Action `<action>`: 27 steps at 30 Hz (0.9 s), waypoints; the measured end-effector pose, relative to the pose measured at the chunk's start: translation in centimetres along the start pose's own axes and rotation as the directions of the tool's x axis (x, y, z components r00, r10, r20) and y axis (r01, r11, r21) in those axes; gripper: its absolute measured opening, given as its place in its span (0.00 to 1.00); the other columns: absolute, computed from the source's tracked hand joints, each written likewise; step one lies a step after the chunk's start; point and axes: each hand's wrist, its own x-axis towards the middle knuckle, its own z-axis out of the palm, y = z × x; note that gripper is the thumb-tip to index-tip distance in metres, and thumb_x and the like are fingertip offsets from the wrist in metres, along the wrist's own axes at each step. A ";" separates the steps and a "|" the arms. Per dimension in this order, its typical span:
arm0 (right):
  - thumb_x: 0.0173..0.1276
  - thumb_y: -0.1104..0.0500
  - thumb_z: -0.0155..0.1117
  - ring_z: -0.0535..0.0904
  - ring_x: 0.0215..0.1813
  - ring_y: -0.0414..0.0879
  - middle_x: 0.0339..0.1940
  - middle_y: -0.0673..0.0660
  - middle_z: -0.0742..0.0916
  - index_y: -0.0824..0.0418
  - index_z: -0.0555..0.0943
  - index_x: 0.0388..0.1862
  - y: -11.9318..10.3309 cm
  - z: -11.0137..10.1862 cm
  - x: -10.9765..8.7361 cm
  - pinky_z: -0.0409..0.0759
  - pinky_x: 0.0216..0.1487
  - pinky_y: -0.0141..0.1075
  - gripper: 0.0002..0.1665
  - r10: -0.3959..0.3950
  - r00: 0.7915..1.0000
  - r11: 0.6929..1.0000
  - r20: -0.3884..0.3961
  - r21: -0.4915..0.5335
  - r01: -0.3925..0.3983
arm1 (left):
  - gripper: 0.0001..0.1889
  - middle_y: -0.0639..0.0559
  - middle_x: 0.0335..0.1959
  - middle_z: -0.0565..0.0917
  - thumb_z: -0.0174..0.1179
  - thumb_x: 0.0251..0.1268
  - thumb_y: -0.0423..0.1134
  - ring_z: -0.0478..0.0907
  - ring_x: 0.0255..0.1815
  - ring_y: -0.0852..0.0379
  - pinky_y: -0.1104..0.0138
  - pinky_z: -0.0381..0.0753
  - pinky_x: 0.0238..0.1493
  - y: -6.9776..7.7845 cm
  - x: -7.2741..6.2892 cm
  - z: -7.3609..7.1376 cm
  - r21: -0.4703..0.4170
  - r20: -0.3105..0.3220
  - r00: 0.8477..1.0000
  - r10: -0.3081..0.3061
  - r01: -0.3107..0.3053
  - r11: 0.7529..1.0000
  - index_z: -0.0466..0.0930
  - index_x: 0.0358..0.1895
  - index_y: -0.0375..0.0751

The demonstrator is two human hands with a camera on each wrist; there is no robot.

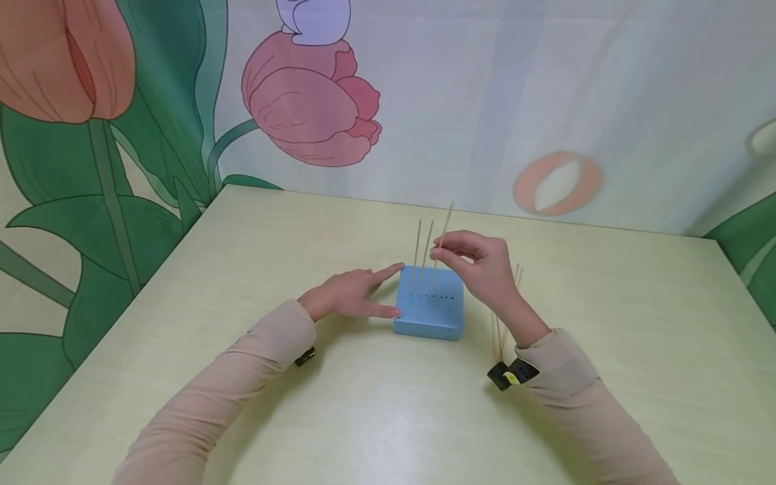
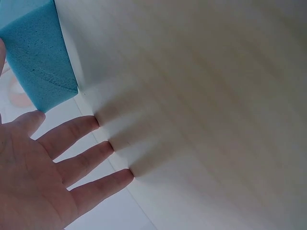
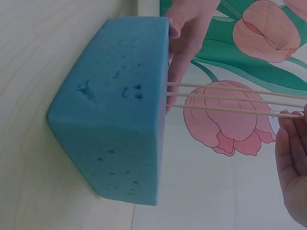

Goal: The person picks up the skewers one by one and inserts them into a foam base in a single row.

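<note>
A light-blue foam block sits on the table, a row of small dark holes running across its top. Two thin wooden sticks, one of them the leftmost stick, stand upright in it. My right hand pinches a third stick between thumb and fingertips, leaning slightly right; in the right wrist view this stick meets the block's top face. At the block's left side, my left hand has its fingers spread, with thumb and index finger touching the block. Its other fingertips rest on the table in the left wrist view.
More thin sticks lie on the table to the right of the block, partly hidden by the right wrist and its black camera. A printed flower backdrop hangs behind the table's far edge.
</note>
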 end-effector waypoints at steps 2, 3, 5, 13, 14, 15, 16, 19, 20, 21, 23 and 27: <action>0.52 0.75 0.66 0.80 0.31 0.34 0.27 0.64 0.85 0.73 0.82 0.31 0.0 0.1 0.0 0.77 0.38 0.29 0.06 0.000 1.000 1.000 0.005 -0.006 0.000 | 0.47 0.39 0.64 0.66 0.52 0.52 0.69 0.60 0.65 0.40 0.49 0.64 0.56 0.0 0.0 0.0 0.004 0.001 1.000 -0.007 0.007 1.000 0.38 0.72 0.63; 0.52 0.74 0.65 0.81 0.31 0.34 0.27 0.64 0.85 0.72 0.82 0.31 0.0 0.1 0.0 0.77 0.38 0.29 0.05 0.002 1.000 1.000 0.009 -0.004 -0.002 | 0.47 0.39 0.64 0.65 0.52 0.52 0.69 0.60 0.64 0.40 0.49 0.64 0.56 0.1 0.0 -0.1 0.006 0.001 1.000 -0.009 0.009 1.000 0.38 0.72 0.63; 0.53 0.73 0.65 0.81 0.31 0.35 0.27 0.64 0.85 0.72 0.82 0.31 0.1 0.2 -0.1 0.78 0.38 0.29 0.05 0.010 1.000 1.000 0.016 -0.005 -0.010 | 0.47 0.39 0.64 0.65 0.52 0.52 0.69 0.60 0.64 0.41 0.49 0.64 0.56 0.1 0.0 -0.1 0.007 0.002 1.000 -0.013 0.012 1.000 0.38 0.72 0.63; 0.53 0.71 0.66 0.82 0.30 0.41 0.28 0.62 0.86 0.71 0.83 0.29 1.1 0.8 -0.9 0.77 0.36 0.28 0.03 0.085 0.995 0.994 0.048 -0.076 -0.081 | 0.47 0.39 0.62 0.68 0.52 0.53 0.69 0.61 0.64 0.40 0.50 0.67 0.53 0.2 -0.2 -0.3 0.014 0.002 1.000 -0.001 0.001 1.000 0.38 0.72 0.62; 0.53 0.71 0.67 0.82 0.30 0.44 0.27 0.62 0.86 0.71 0.83 0.29 1.2 0.9 -1.0 0.77 0.36 0.28 0.03 0.088 0.995 0.993 0.051 -0.087 -0.083 | 0.47 0.39 0.62 0.68 0.52 0.53 0.69 0.61 0.64 0.40 0.50 0.68 0.53 0.2 -0.2 -0.3 0.016 0.001 1.000 0.001 -0.001 1.000 0.38 0.72 0.62; 0.53 0.71 0.67 0.83 0.29 0.46 0.27 0.62 0.86 0.70 0.83 0.29 1.2 1.0 -1.0 0.77 0.35 0.28 0.03 0.088 0.995 0.992 0.054 -0.097 -0.082 | 0.47 0.39 0.61 0.69 0.52 0.53 0.69 0.61 0.64 0.40 0.50 0.68 0.52 0.2 -0.2 -0.3 0.016 0.000 1.000 0.003 -0.003 1.000 0.39 0.72 0.61; 0.53 0.70 0.67 0.83 0.29 0.48 0.27 0.61 0.86 0.70 0.83 0.28 1.2 1.0 -1.0 0.77 0.35 0.28 0.03 0.089 0.995 0.991 0.055 -0.102 -0.083 | 0.47 0.39 0.61 0.69 0.52 0.53 0.69 0.61 0.64 0.40 0.50 0.68 0.52 0.2 -0.2 -0.3 0.016 -0.001 1.000 0.003 -0.003 1.000 0.39 0.72 0.61; 0.54 0.68 0.67 0.83 0.29 0.50 0.28 0.59 0.86 0.68 0.83 0.30 1.1 0.9 -1.1 0.78 0.34 0.29 0.04 0.090 0.994 0.988 0.066 -0.129 -0.081 | 0.47 0.39 0.61 0.69 0.52 0.53 0.69 0.60 0.64 0.40 0.50 0.68 0.52 0.1 -0.2 -0.3 0.018 -0.001 1.000 0.003 -0.003 1.000 0.38 0.72 0.62; 0.54 0.67 0.67 0.83 0.30 0.49 0.28 0.59 0.86 0.68 0.83 0.31 1.0 0.8 -1.1 0.78 0.34 0.30 0.05 0.095 0.993 0.986 0.074 -0.141 -0.084 | 0.47 0.39 0.61 0.69 0.52 0.53 0.69 0.61 0.64 0.40 0.50 0.68 0.52 0.1 -0.2 -0.2 0.017 -0.001 1.000 0.002 -0.002 1.000 0.38 0.72 0.62; 0.55 0.67 0.67 0.83 0.30 0.48 0.29 0.58 0.86 0.68 0.83 0.32 0.9 0.7 -1.1 0.78 0.34 0.31 0.05 0.103 0.991 0.985 0.083 -0.149 -0.090 | 0.47 0.39 0.62 0.68 0.52 0.53 0.69 0.60 0.64 0.40 0.49 0.67 0.53 0.2 -0.2 -0.2 0.016 0.000 1.000 0.001 -0.001 1.000 0.38 0.72 0.62; 0.56 0.66 0.67 0.83 0.31 0.48 0.30 0.58 0.86 0.68 0.83 0.34 0.8 0.2 -1.3 0.78 0.35 0.32 0.07 0.124 0.987 0.981 0.102 -0.163 -0.106 | 0.47 0.39 0.63 0.67 0.51 0.52 0.69 0.60 0.65 0.40 0.49 0.67 0.54 0.2 -0.1 -0.2 0.012 0.002 1.000 -0.001 0.001 1.000 0.38 0.72 0.62; 0.57 0.65 0.67 0.83 0.33 0.49 0.33 0.59 0.86 0.68 0.82 0.38 1.1 -1.2 -1.8 0.78 0.35 0.33 0.10 0.179 0.978 0.970 0.107 -0.187 -0.157 | 0.47 0.39 0.64 0.66 0.52 0.52 0.69 0.59 0.65 0.40 0.48 0.65 0.55 0.1 -0.2 -0.1 0.008 -0.003 1.000 -0.003 0.003 1.000 0.39 0.72 0.62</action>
